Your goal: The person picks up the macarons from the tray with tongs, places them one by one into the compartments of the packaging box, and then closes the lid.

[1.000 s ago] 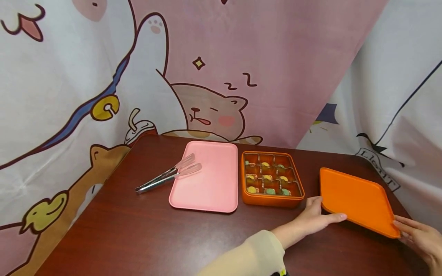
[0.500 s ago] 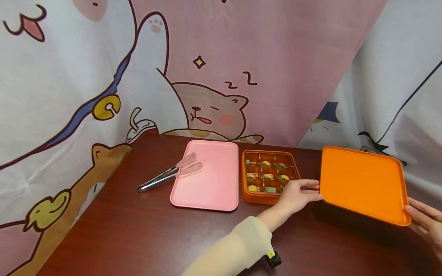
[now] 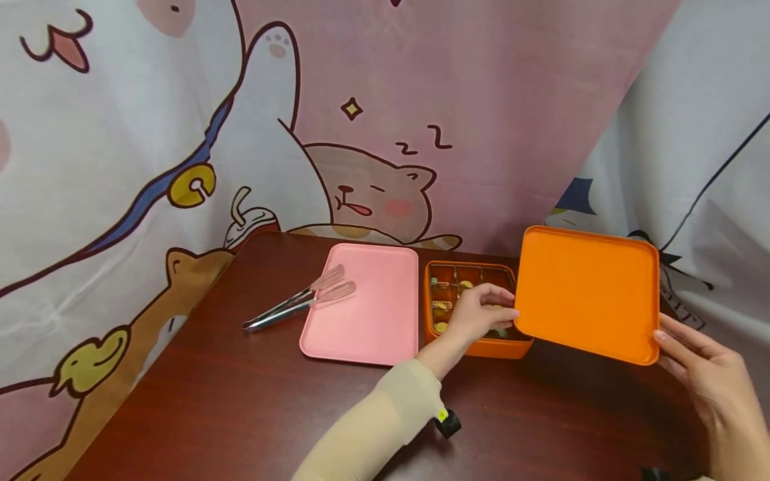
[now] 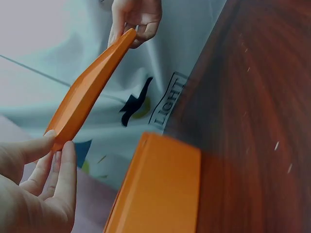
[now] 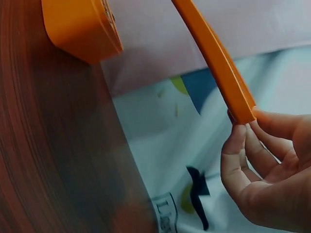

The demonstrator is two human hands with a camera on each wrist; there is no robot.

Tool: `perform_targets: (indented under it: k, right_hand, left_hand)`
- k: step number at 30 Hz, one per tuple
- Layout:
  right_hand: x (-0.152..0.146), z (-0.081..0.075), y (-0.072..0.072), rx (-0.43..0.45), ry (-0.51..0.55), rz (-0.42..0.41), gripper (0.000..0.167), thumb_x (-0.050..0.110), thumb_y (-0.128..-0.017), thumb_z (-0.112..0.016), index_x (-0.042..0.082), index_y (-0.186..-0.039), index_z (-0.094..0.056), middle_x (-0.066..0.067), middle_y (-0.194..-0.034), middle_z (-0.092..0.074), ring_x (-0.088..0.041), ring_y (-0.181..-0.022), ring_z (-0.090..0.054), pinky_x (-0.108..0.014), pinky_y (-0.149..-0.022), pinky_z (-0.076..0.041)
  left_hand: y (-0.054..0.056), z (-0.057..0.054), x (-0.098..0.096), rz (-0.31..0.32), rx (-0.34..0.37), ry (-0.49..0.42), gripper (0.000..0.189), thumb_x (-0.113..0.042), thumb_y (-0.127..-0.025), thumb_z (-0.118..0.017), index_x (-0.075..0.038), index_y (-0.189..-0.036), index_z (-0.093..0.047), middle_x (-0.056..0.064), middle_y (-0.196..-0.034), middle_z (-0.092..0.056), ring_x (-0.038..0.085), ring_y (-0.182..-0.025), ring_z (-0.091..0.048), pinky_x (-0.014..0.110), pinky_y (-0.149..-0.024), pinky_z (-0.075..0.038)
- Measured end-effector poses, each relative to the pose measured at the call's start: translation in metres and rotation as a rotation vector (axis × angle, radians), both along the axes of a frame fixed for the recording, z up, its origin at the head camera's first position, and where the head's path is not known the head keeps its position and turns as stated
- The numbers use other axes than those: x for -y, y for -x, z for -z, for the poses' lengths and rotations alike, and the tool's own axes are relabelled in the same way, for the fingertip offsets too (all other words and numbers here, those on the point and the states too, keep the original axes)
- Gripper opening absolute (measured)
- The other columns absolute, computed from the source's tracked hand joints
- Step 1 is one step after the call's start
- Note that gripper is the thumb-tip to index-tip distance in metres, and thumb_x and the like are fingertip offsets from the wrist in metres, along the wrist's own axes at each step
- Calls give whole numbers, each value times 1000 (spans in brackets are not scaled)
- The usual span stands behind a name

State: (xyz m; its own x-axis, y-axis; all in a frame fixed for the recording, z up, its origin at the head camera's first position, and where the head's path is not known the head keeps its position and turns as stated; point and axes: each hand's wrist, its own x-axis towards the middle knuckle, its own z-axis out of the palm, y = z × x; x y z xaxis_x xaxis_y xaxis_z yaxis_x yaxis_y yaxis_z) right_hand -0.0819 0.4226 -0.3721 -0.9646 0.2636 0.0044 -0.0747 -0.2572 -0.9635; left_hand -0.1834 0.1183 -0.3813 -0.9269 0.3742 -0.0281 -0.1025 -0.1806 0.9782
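An orange lid (image 3: 586, 294) is held in the air above the table, tilted, between both hands. My left hand (image 3: 478, 314) pinches its left edge, thumb on one face and fingers on the other, as the left wrist view shows. At the opposite edge, my right hand (image 3: 710, 367) pinches the lid's near right corner. Just left of the lid stands an orange box (image 3: 496, 349) with a divided insert, small yellow and green pieces lying in its compartments. The left hand and forearm hide part of the box in the head view.
Left of the box lies a pink tray (image 3: 367, 321) on the dark wooden table (image 3: 240, 401). Metal tongs (image 3: 289, 308) rest with their clear tips on the tray's left side. A printed curtain (image 3: 481, 133) hangs behind the table.
Both hands have raised the lid off the table's right side and carried it left toward the box. The left hand now passes in front of the box. Tray and tongs stay put.
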Motion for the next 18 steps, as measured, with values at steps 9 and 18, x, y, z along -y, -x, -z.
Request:
perform_targets:
  k: [9, 18]
  right_hand:
    - [40, -9, 26, 15, -134, 38, 32, 6, -90, -71, 25, -115, -76, 16, -86, -73, -2, -72, -69, -15, -64, -55]
    - [76, -16, 48, -140, -66, -50, 26, 7, -93, -66, 15, -116, -75, 5, -94, -77, -7, -80, -75, -17, -72, -56]
  left_hand:
    - [18, -11, 39, -38, -99, 80, 33, -1, -86, -74, -8, -118, -70, 9, -108, -72, 11, -85, -70, 31, -77, -60]
    - [32, -21, 77, -106, -228, 135, 26, -5, -88, -74, -5, -114, -71, 17, -111, -71, 9, -83, -65, 31, -80, -59]
